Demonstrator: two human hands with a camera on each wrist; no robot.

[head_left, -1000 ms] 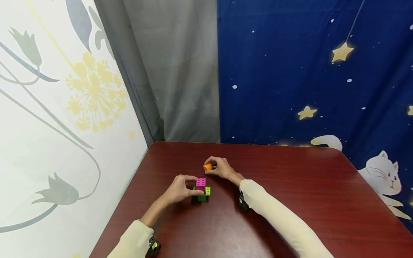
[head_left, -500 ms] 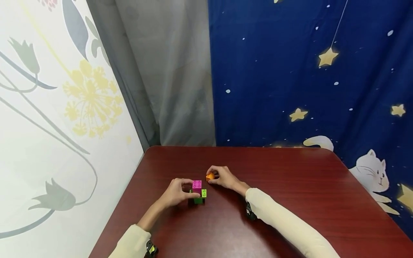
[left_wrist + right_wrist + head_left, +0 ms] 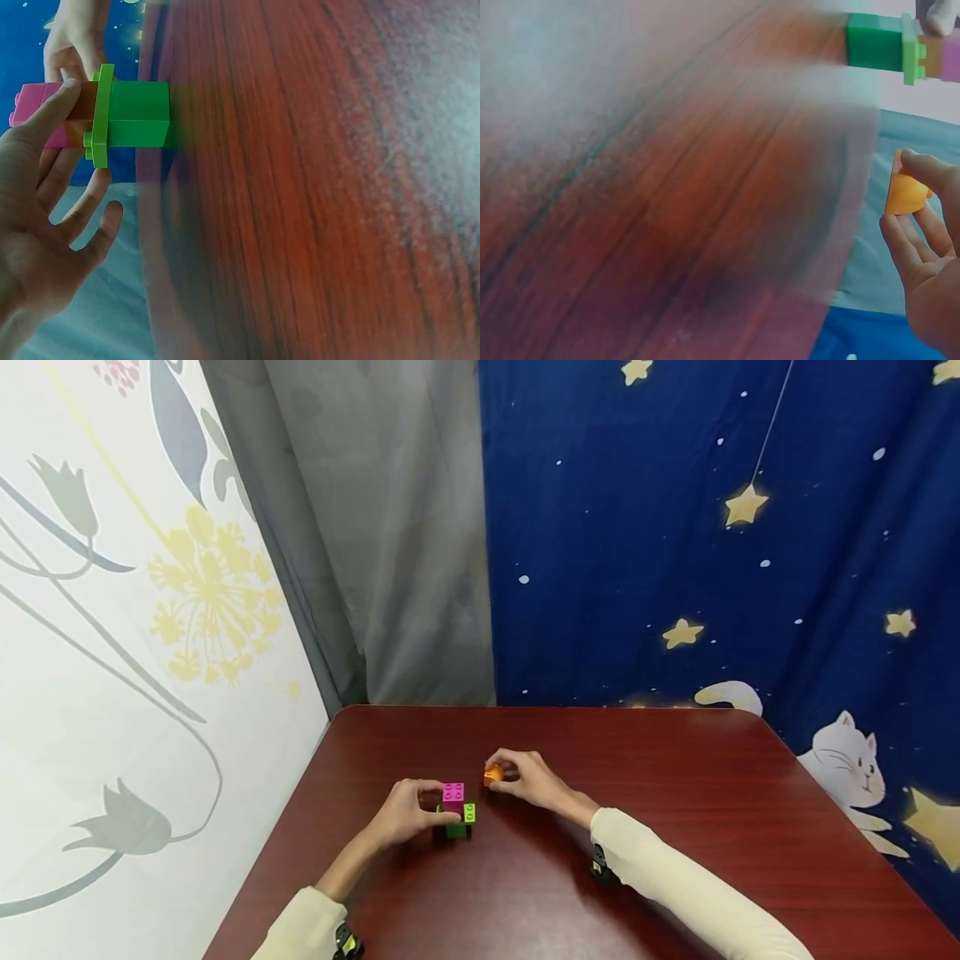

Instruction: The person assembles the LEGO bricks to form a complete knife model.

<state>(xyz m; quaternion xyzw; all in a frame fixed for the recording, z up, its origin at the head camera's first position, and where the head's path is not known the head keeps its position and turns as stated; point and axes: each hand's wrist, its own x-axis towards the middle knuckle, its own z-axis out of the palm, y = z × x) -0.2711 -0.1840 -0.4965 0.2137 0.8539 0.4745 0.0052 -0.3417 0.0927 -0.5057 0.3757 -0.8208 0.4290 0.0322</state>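
Note:
A small upright stack of toy building bricks stands at the table's middle. From the top it has a magenta brick [image 3: 453, 792], a brown brick [image 3: 77, 133], a lime plate [image 3: 469, 812] wider than the rest, and a dark green brick [image 3: 456, 831]. My left hand [image 3: 405, 814] holds the stack near its top, thumb on the near side, with the ring and little fingers free. Beyond it and to the right, my right hand [image 3: 536, 781] pinches an orange brick with a rounded side [image 3: 908, 193] between thumb and fingers. The orange brick is apart from the stack.
The dark red wooden table [image 3: 637, 760] runs under both hands. A white patterned wall [image 3: 150, 735] borders it on the left. Behind its far edge hang a grey curtain [image 3: 420, 568] and a blue starry curtain [image 3: 600, 568].
My right hand has moved a little nearer and rightward with the orange brick, away from the stack's far side. The left hand keeps its hold on the stack. The head view has shifted slightly.

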